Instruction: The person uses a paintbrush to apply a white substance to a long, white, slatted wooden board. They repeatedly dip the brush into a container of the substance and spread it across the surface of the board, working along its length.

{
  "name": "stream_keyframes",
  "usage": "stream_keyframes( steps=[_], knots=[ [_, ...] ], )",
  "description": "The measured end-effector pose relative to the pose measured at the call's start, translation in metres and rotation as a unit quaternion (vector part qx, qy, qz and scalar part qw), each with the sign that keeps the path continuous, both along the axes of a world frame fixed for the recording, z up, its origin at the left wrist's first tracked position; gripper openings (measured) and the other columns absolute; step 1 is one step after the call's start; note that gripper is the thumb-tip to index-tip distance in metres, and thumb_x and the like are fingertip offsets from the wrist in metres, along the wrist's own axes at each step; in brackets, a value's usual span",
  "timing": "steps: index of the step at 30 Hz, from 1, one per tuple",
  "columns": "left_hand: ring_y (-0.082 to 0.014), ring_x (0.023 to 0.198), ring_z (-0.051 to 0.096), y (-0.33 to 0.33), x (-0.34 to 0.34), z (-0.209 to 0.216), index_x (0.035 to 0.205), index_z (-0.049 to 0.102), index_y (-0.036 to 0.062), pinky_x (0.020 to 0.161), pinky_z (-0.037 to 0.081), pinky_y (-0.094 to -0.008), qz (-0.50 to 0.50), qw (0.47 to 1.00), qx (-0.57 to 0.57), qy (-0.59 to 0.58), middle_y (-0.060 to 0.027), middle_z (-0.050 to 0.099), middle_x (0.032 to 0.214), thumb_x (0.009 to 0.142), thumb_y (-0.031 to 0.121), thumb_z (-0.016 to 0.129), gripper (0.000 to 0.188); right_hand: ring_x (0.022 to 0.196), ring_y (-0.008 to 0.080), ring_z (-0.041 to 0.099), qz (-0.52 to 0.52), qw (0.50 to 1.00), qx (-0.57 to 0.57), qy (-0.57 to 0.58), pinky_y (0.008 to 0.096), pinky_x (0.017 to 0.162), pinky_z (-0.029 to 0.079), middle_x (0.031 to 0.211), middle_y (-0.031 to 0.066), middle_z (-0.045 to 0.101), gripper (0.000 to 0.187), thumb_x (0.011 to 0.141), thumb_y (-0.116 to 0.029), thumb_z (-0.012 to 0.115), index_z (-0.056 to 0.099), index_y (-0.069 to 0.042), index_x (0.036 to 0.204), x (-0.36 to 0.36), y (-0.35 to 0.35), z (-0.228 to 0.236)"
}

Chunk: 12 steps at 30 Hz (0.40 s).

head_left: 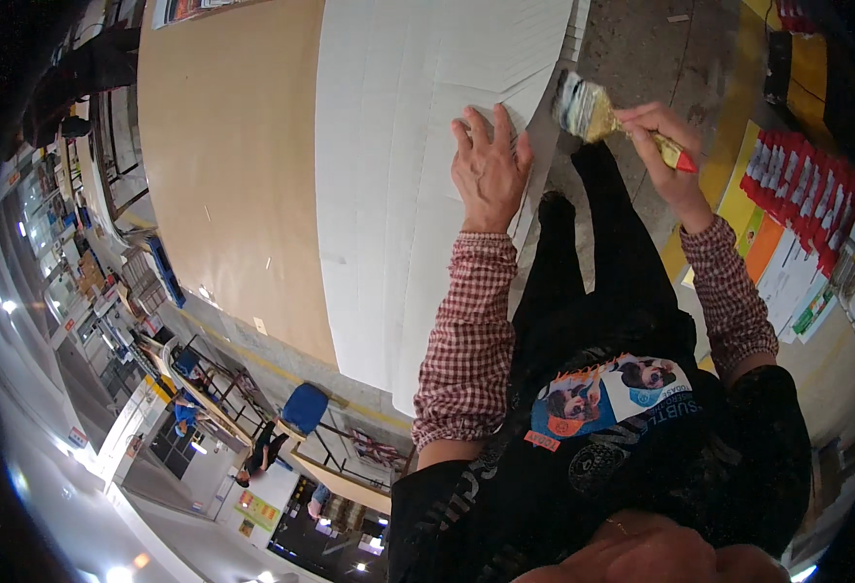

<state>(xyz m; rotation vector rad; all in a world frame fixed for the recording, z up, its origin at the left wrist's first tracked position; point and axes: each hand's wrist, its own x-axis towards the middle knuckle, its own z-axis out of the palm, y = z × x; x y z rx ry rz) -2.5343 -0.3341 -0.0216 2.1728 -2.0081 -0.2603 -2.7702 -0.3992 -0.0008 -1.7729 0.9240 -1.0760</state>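
My left hand (490,167) lies flat with fingers spread on a stack of white cardboard sheets (379,185), near their right edge. In my right hand (668,155) is a wide paintbrush (597,115), gripped by its yellow handle with a red tip. The brush's bristles look pale and dark in streaks and point left, just past the sheets' edge and above the floor. The bristles appear apart from the sheets. Checked red sleeves cover both my forearms.
A tan board tabletop (228,146) extends left of the white sheets. To my right are red-and-white packets (804,185) in a pile beside printed colourful sheets (772,243). Further off stand a blue chair (305,408), work tables and other people (264,452).
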Motion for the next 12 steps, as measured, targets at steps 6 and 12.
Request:
stream_keyframes(
  steps=[6, 12],
  knots=[
    [-0.0497, 0.114, 0.055, 0.006, 0.004, 0.001, 0.128, 0.058, 0.0056, 0.079, 0.055, -0.0479, -0.003, 1.000, 0.004, 0.000, -0.0285, 0.053, 0.129, 0.094, 0.030, 0.055, 0.042, 0.084, 0.0140, 0.064, -0.046, 0.998, 0.048, 0.002, 0.0277, 0.072, 0.051, 0.094, 0.0092, 0.068, 0.011, 0.093, -0.008, 0.058, 0.066, -0.001, 0.092, -0.003, 0.020, 0.014],
    [-0.0479, 0.121, 0.051, -0.024, 0.006, -0.014, 0.130, 0.057, 0.0077, 0.088, 0.053, -0.0496, -0.018, 0.998, -0.028, -0.046, -0.0269, 0.050, 0.135, 0.092, 0.035, 0.058, 0.047, 0.090, 0.0159, 0.064, -0.023, 0.999, 0.007, -0.021, 0.0337, 0.081, 0.051, 0.093, 0.0069, 0.067, 0.008, 0.091, -0.013, 0.063, 0.069, -0.008, 0.095, 0.000, 0.009, 0.005]
  ],
)
